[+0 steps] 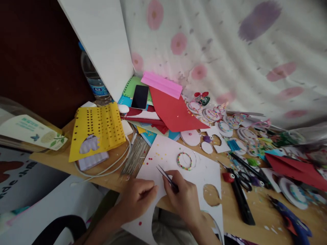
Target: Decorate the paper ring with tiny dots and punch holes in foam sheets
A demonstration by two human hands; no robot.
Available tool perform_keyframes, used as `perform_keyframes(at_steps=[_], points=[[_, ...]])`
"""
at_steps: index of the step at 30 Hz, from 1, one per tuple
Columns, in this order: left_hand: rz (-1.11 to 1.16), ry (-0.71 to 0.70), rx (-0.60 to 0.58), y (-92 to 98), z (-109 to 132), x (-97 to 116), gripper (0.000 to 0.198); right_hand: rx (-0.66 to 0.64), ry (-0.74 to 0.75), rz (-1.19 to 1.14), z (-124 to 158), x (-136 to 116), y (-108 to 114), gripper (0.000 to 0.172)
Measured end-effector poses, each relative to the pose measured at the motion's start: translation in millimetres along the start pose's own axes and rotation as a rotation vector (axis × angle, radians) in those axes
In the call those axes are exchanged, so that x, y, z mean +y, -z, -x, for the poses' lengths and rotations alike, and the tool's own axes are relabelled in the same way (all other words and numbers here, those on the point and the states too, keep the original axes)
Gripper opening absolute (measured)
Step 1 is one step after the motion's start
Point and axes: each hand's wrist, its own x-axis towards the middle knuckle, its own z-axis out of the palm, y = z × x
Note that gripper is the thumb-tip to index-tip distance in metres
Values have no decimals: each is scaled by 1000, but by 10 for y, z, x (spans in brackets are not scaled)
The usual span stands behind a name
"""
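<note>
My right hand [182,194] grips a pair of dark tweezers [167,177], whose tips point up and left over a white sheet of paper [201,173]. Close beside it, my left hand [139,197] is curled into a loose fist resting on the sheet; whether anything is inside its fingers is hidden. Tiny red and yellow paper bits [153,158] lie scattered near the tweezer tips. Farther up the sheet is a ring of colourful beads [184,161] with a thin loop of wire or thread. One red bit [140,223] sits below my left hand.
Left of the sheet are thin sticks [135,154], a white cable [112,170] and yellow punched paper [98,126]. Behind lie a phone [140,97] and red paper [173,112]. To the right are a black cutter [241,200], scissors [244,180], pliers [291,217] and bead-wrapped discs [224,127].
</note>
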Motion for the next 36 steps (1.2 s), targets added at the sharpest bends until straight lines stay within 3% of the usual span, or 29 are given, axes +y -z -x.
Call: perform_keyframes(at_steps=[7, 12, 16, 21, 24, 27, 36], points=[[-35, -55, 10, 2, 6, 6, 42, -14, 82, 139, -226, -30, -207, 26], [-37, -67, 7, -1, 3, -5, 42, -4, 98, 171, -250, -27, -225, 29], [35, -6, 29, 27, -13, 28, 41, 62, 68, 33, -196, -44, -78, 22], [354, 201, 95, 173, -122, 215, 25, 145, 105, -136, -64, -129, 252, 11], [499, 190, 89, 256, -186, 378, 27, 181, 181, -133, 16, -201, 429, 9], [507, 155, 67, 271, -201, 539, 24, 229, 245, -84, 96, -230, 533, 14], [508, 83, 109, 98, -176, 791, 24, 270, 272, -39, 326, -89, 641, 23]])
